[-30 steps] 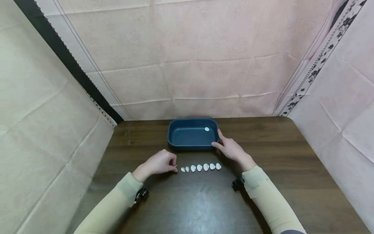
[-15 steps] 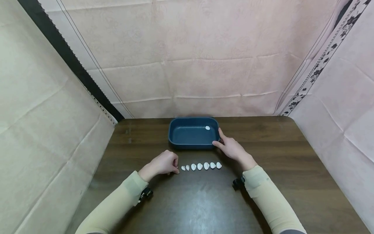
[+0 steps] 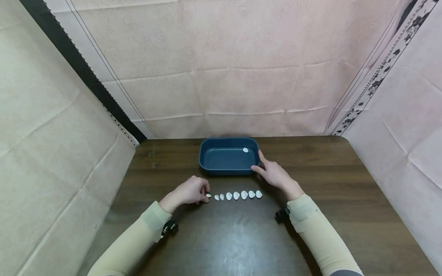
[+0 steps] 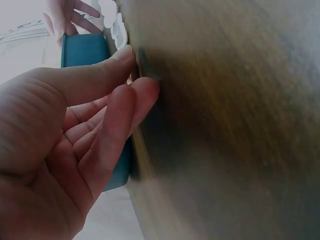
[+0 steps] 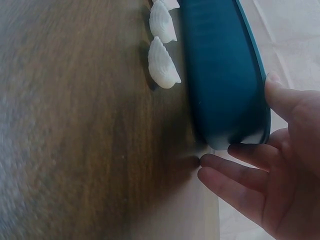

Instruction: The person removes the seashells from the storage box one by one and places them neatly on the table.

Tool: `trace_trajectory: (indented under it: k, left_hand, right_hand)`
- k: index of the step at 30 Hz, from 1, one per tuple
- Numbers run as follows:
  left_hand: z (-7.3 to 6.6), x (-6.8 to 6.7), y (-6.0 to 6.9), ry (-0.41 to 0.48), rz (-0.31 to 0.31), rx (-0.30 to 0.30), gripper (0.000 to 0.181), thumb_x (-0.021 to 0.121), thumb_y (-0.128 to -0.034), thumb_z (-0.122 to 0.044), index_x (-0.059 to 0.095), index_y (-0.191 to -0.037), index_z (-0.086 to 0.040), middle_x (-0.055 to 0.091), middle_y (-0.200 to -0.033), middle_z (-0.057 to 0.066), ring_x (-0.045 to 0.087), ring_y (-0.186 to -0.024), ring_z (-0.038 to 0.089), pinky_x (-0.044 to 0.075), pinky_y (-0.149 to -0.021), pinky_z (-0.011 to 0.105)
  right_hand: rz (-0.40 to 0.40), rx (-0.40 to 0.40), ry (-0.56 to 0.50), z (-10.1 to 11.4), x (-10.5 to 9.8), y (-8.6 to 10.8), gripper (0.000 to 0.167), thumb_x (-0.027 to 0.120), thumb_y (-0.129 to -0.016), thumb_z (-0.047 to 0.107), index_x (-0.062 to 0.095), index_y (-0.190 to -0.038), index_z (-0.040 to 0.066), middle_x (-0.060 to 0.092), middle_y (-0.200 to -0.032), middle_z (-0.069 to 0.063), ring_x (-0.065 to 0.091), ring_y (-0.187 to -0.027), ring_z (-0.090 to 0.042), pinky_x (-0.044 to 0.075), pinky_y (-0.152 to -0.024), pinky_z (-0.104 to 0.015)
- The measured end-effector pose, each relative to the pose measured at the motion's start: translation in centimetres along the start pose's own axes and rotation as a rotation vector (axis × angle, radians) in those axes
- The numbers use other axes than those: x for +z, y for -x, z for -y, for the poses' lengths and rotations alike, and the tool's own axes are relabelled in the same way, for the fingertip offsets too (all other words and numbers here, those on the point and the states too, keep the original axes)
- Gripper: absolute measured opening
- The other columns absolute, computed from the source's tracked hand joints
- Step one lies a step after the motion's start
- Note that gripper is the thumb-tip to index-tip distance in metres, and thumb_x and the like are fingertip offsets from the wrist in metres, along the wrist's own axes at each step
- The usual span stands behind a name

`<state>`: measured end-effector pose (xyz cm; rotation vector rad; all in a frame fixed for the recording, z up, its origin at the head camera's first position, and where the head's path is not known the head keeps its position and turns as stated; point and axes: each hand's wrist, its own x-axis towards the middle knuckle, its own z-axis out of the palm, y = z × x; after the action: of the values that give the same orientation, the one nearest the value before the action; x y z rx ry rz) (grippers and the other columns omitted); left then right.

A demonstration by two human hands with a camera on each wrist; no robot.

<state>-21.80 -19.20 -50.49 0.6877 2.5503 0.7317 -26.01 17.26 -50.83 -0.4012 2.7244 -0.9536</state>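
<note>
At the left end of a row of white seashells [image 3: 236, 196], my left hand [image 3: 188, 190] pinches a small seashell [image 3: 208, 195] between thumb and fingertips, low at the tabletop. In the left wrist view the thumb and fingers [image 4: 112, 120] nearly meet and mostly hide that shell. Behind the row stands a dark blue rectangular tray [image 3: 226, 172] with a single white shell [image 3: 245, 150] inside, toward its right side. My right hand [image 3: 272, 174] rests against the tray's right end, its digits spread and fairly straight around the near right corner, as the right wrist view also shows.
The brown wooden table [image 3: 310, 214] extends on all sides of the row. Light patterned cloth [image 3: 224, 76] hangs behind the table's far edge, with more cloth to the left and right. Dark wrist-worn devices [image 3: 282, 216] sit on both forearms.
My left hand shifted slightly right, then back left, so the small shell at its fingertips shows more now. The right hand, tray and row stay in place.
</note>
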Motion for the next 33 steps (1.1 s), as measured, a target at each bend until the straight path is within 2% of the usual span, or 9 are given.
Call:
trace_trajectory:
  k: [4, 7, 12, 15, 22, 33]
  left_hand:
    - [0.0, 0.1, -0.2, -0.006, 0.018, 0.015, 0.015, 0.087, -0.0914, -0.011, 0.078, -0.103, -0.013, 0.065, -0.067, -0.002, 0.064, -0.053, 0.014, 0.055, -0.058, 0.032]
    - [0.0, 0.2, -0.1, -0.020, 0.008, 0.018, 0.013, 0.088, -0.0900, -0.012, 0.076, -0.092, -0.015, 0.065, -0.066, -0.003, 0.064, -0.052, 0.013, 0.055, -0.057, 0.031]
    - [-0.1, 0.2, 0.1, -0.032, -0.006, 0.007, 0.024, 0.093, -0.0851, -0.019, 0.070, -0.080, -0.019, 0.064, -0.065, -0.006, 0.063, -0.050, 0.012, 0.055, -0.054, 0.031]
    - [-0.1, 0.1, 0.1, -0.025, -0.010, -0.008, 0.023, 0.094, -0.0845, -0.019, 0.071, -0.082, -0.017, 0.065, -0.066, -0.005, 0.063, -0.051, 0.013, 0.054, -0.053, 0.032]
    - [-0.4, 0.2, -0.2, -0.044, -0.030, -0.031, 0.016, 0.090, -0.0895, -0.018, 0.074, -0.090, -0.016, 0.065, -0.069, -0.004, 0.062, -0.056, 0.014, 0.054, -0.056, 0.031]
    - [-1.1, 0.6, -0.9, -0.106, -0.011, 0.040, 0.012, 0.086, -0.0910, -0.008, 0.077, -0.090, -0.016, 0.064, -0.076, -0.008, 0.060, -0.070, 0.010, 0.054, -0.067, 0.032]
  right_hand:
    - [0.004, 0.000, -0.003, 0.0, 0.0, 0.0, 0.088, 0.051, -0.111, 0.054, 0.003, -0.173, 0.013, 0.045, -0.160, -0.027, 0.054, -0.141, -0.043, 0.041, -0.115, -0.063]
    - [0.009, 0.005, -0.002, 0.1, 0.0, 0.0, 0.089, 0.050, -0.111, 0.056, 0.002, -0.173, 0.013, 0.044, -0.161, -0.027, 0.053, -0.142, -0.043, 0.040, -0.115, -0.063]
    - [0.004, 0.004, -0.007, 0.1, 0.0, 0.0, 0.089, 0.051, -0.111, 0.054, 0.003, -0.173, 0.014, 0.044, -0.161, -0.027, 0.054, -0.141, -0.043, 0.040, -0.115, -0.063]
    - [0.001, 0.005, -0.007, 0.1, 0.0, 0.0, 0.088, 0.051, -0.111, 0.054, 0.003, -0.173, 0.014, 0.044, -0.162, -0.026, 0.054, -0.141, -0.042, 0.040, -0.115, -0.063]
    - [0.006, 0.006, -0.011, 0.1, 0.0, 0.0, 0.089, 0.050, -0.111, 0.055, 0.001, -0.173, 0.015, 0.042, -0.163, -0.027, 0.053, -0.142, -0.043, 0.040, -0.115, -0.063]
    - [0.014, 0.009, -0.015, -0.2, 0.0, 0.0, 0.092, 0.049, -0.109, 0.062, 0.001, -0.173, 0.016, 0.042, -0.163, -0.026, 0.055, -0.140, -0.042, 0.041, -0.115, -0.062]
